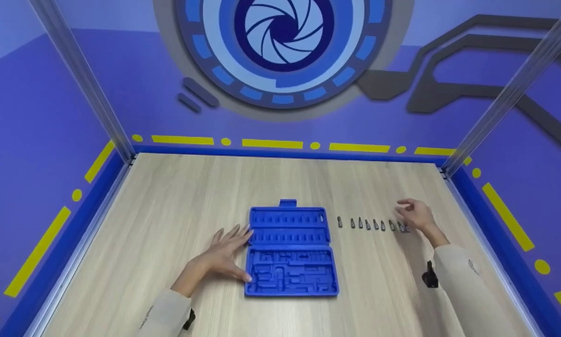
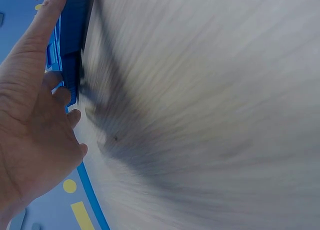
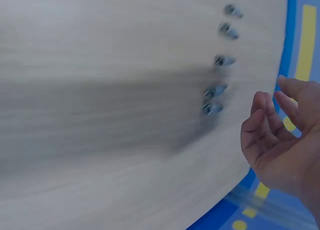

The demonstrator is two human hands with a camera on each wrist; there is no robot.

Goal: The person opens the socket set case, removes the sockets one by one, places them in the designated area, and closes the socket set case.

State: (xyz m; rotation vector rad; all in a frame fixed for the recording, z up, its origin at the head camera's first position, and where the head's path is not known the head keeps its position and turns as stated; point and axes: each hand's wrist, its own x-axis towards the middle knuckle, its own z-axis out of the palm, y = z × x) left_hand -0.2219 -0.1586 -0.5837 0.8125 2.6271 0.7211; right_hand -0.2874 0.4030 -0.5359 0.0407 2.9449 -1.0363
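Observation:
An opened blue plastic bit case lies on the wooden table, its slotted half away from me and its moulded half nearer. My left hand rests against the case's left side, fingers spread and thumb at the lower left corner. One small metal bit sits in the far half's rightmost slot. To the right of the case, several metal screwdriver bits form a row on the table. Above that row's right end hovers my right hand, fingers loosely bent with nothing visible between them. In the right wrist view, it is apart from the nearest bit.
The wooden table is bordered by blue panels with yellow markings at the back and both sides. Metal posts stand at the back left corner and the back right. A latch tab sticks out from the case's far edge.

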